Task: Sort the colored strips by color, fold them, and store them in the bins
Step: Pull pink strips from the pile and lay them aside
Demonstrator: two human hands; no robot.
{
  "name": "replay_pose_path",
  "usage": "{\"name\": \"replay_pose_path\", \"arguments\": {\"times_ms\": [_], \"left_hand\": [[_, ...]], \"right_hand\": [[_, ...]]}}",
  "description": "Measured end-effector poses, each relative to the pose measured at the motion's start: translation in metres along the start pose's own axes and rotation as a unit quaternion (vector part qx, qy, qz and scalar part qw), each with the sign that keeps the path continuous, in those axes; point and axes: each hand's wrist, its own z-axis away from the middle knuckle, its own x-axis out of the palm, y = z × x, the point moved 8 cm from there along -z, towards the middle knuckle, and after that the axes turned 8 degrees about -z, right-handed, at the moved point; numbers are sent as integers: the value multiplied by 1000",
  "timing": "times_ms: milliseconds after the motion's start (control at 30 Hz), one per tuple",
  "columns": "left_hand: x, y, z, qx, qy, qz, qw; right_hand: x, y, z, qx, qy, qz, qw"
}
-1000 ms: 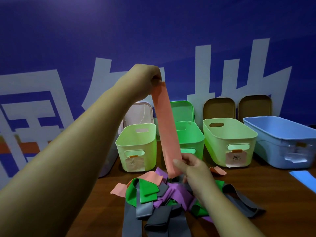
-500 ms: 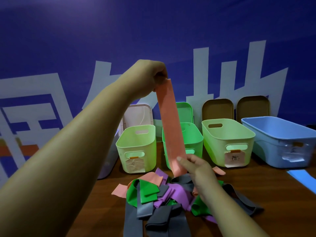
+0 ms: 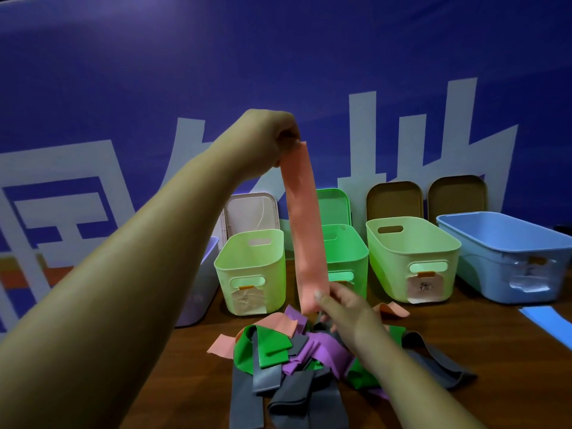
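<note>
One salmon strip [image 3: 306, 230] is off the heap, held upright and stretched in the centre of the frame. The left hand [image 3: 269, 140] pinches its top end with curled fingers. The right hand [image 3: 346, 308] pinches its bottom end between thumb and fingers, just above the pile of strips [image 3: 297, 357].

That pile lies tangled on the table [image 3: 464, 345] at lower centre: grey, green, purple and more salmon pieces, none sorted or folded. One blue strip [image 3: 548, 320] lies apart at the right edge.

Behind the pile stands a row of bins: the lavender bin [image 3: 201, 289] at left, partly hidden by the forearm, then the pale green bin [image 3: 250, 267], the green bin [image 3: 349, 252], the second pale green bin [image 3: 411, 252] and the blue bin [image 3: 507, 252] at right. Where their insides show, no strip is visible.

I judge the task barely begun: the held strip is not yet folded, and nearly everything remains to be sorted, folded and stored.
</note>
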Motion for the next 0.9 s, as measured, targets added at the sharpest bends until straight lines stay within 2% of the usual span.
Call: {"name": "replay_pose_path", "arguments": {"times_ms": [267, 500, 700, 900], "left_hand": [[-3, -1, -1, 0, 17, -23, 1000], [-4, -2, -9, 2, 22, -115, 993], [-2, -2, -6, -20, 20, -54, 998], [-1, -1, -6, -40, 36, -3, 999]], "right_hand": [[2, 4, -3, -7, -4, 3, 1000], [3, -5, 0, -47, -6, -3, 999], [5, -1, 3, -28, -33, -165, 985], [0, 1, -5, -26, -2, -94, 995]]}}
